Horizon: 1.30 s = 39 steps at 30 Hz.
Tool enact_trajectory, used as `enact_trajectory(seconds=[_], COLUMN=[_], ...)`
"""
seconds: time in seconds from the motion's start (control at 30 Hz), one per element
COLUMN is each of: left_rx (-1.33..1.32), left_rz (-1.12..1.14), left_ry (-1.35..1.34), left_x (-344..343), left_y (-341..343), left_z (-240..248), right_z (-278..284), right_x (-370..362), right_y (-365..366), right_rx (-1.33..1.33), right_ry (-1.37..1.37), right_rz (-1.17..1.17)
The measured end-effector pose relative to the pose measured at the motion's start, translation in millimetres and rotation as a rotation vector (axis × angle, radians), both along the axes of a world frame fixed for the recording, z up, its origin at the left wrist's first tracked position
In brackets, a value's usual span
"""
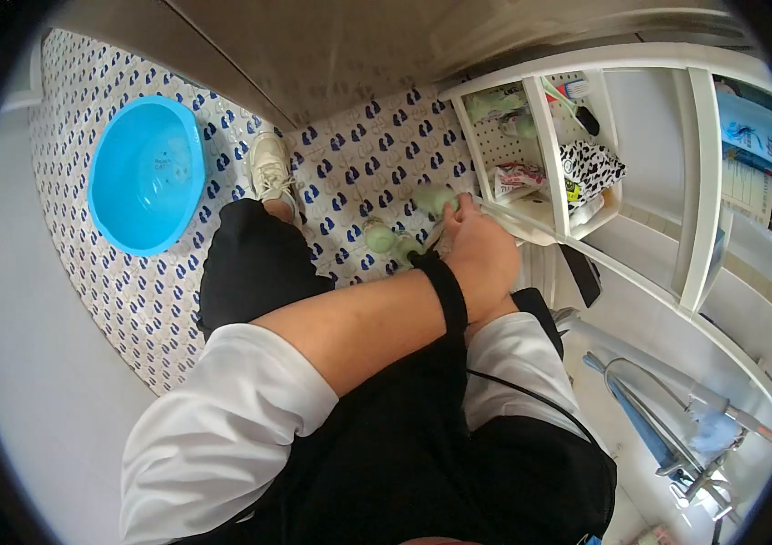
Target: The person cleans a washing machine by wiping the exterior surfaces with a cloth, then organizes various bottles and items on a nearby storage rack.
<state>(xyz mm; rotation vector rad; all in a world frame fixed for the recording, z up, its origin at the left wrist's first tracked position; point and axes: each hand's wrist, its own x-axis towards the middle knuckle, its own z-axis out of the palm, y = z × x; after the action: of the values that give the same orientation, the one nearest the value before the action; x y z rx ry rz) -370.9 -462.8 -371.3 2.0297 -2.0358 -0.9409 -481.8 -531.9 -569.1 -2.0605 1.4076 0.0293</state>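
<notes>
One green thing (431, 198) lies on the floor (350, 186), a little above the middle toward 1 o'clock. The left hand (486, 250) is over it at about 1 o'clock, its fingers (464, 211) bent and bunched close together at the thing's edge; whether they clamp it, I cannot tell. Two more pale green things lie near, toward 8 o'clock of the first: a round one (379, 236) and a smaller one (407, 247) beside it, three in all. One black strap (445, 292) circles the left wrist. The right arm shows one white sleeve (527, 363) at 4 o'clock and a little skin; its hand is hidden, so I cannot tell how its fingers stand. Farther out, one pale shoe (272, 168) is at 11 o'clock and one blue basin (145, 204) at 10. At 2 o'clock stands one white shelf (701, 173), with one spotted pack (592, 166) in it and one blue bottle (754, 132) toward its outer side. One chrome tap (706, 481) is at 4 o'clock.
</notes>
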Motion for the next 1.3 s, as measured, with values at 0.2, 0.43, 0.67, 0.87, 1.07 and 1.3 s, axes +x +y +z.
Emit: enact_trajectory(seconds=[0.2,0.43,0.67,0.87,1.07,1.3], left_rx=[-0.116,-0.017,-0.002,0.139,0.014,0.207], left_rz=[0.083,-0.005,-0.014,0.003,-0.018,-0.089], left_ry=[0.004,0.062,-0.085,-0.169,-0.189,-0.067], left_x=[24,40,73,85,80,60], left_y=[6,9,27,32,20,5], left_z=[32,29,23,5,3,-4], right_z=[23,1,-71,-80,-43,-11], right_x=[-4,-15,-28,-29,-17,-37], right_y=[-101,-181,-230,-244,-117,98], right_rx=[-0.307,-0.151,0.037,0.381,-0.356,-0.007], right_ry=[0.114,0.228,0.215,0.122,0.072,-0.049], right_rz=[-0.147,-0.310,-0.388,-0.614,-0.352,-0.081])
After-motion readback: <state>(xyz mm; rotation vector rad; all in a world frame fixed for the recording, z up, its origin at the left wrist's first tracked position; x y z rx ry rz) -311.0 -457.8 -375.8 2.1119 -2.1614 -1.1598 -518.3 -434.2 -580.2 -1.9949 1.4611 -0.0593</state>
